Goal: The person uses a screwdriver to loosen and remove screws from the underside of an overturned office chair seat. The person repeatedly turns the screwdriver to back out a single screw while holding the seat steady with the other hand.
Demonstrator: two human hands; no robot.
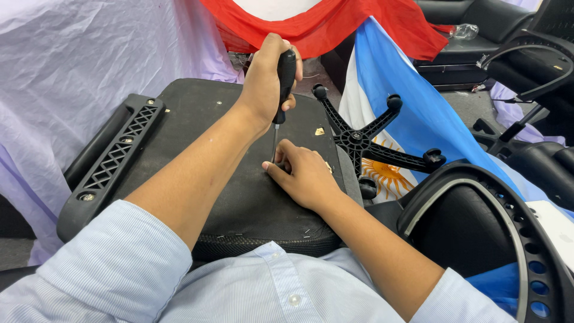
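Observation:
My left hand (266,81) is closed around the black handle of a screwdriver (285,75), held upright with its metal shaft pointing down. The tip meets the underside of an upturned black chair seat (197,137) that rests against my lap. My right hand (306,176) lies on the seat at the tip, fingers pinched around the lower end of the shaft. What sits under the tip is hidden by those fingers.
A black armrest (110,161) is fixed along the seat's left side. A black star-shaped chair base (365,140) lies on a light blue and white flag (418,113). A curved black chair back frame (502,227) is at the right. Lilac cloth (72,66) and red cloth (335,24) hang behind.

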